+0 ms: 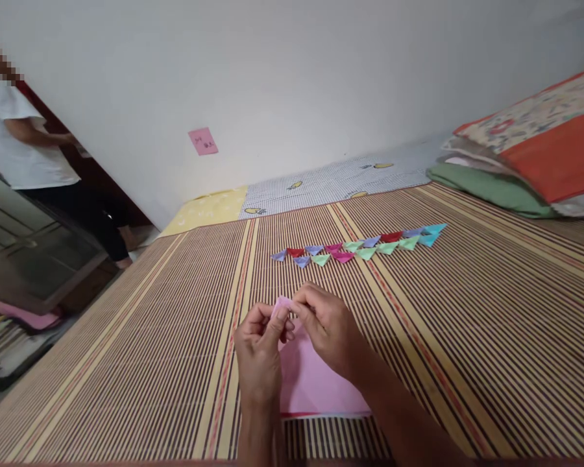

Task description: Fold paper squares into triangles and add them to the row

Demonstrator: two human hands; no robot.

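Note:
A small folded piece of pink paper [283, 303] is pinched between my two hands. My left hand [261, 337] grips its left side with thumb and fingers. On the right side, my right hand [328, 324] pinches the paper's edge, its fingertips partly hidden. Below both hands lies a stack of pink paper sheets [321, 383], with a red edge showing underneath. Farther off, several small folded paper triangles [342, 257] in purple, red, green, magenta and blue form two slanting rows.
A striped bamboo mat [175, 337] covers the bed. Folded bedding [540, 149] is piled at the right. A pink note [203, 141] is stuck on the wall. At the left stands a person in a white shirt [24, 136], near a cabinet [24, 240].

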